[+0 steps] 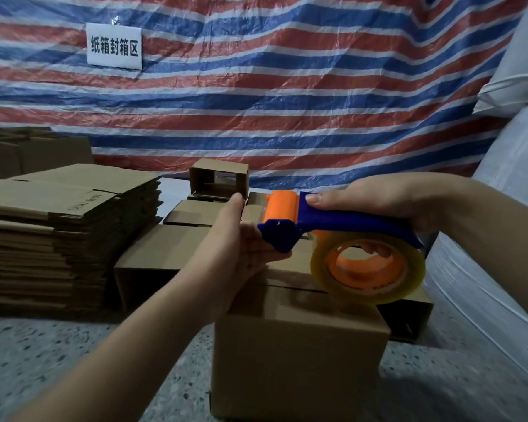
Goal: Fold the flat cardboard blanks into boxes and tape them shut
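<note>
Box: the brown cardboard box [299, 354] is nearest, standing on the speckled floor [43, 360], its top flaps folded down with a gap showing between them.
Left hand: the left hand [241, 242] has straight fingers and rests flat on the box top, at the front of the tape tool.
Right hand: the right hand [387, 202] is wrapped around the blue handle of the tape tool [323, 226], held just above the flaps.
Might go wrong: the flaps could spring up if the flat hand lifts; the tape could go on crooked or stick to fingers near the blade end.
Feel and shape: the tape roll [368, 268] is round, clear and shiny, on an orange core; the cardboard is stiff and dull.
Further out: a tall stack of flat blanks [58, 233] on the left, open boxes [218, 178] behind, and a crinkly striped tarp [287, 86].
</note>
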`<state>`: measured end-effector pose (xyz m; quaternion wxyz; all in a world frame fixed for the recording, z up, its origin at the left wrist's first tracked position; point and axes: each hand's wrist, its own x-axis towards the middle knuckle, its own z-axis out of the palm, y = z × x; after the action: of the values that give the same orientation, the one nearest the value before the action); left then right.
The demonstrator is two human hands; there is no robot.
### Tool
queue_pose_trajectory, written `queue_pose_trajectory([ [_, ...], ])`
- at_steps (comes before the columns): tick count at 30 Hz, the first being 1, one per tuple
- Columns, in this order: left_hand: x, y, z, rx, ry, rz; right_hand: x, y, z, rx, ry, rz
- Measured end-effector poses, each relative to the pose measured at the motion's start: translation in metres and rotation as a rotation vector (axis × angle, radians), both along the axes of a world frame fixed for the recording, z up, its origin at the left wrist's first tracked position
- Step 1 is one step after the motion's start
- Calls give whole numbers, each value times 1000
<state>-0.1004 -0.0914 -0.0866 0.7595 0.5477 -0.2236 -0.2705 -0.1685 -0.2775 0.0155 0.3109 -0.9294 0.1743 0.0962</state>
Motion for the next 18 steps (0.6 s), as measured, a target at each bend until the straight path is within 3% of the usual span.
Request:
queue_pose_trajectory([
  [9,0,1,-5,27,-8,48,7,-2,-1,-6,11,6],
  [18,4,-1,-8,3,-26,109,13,-18,-9,18,-99,67],
])
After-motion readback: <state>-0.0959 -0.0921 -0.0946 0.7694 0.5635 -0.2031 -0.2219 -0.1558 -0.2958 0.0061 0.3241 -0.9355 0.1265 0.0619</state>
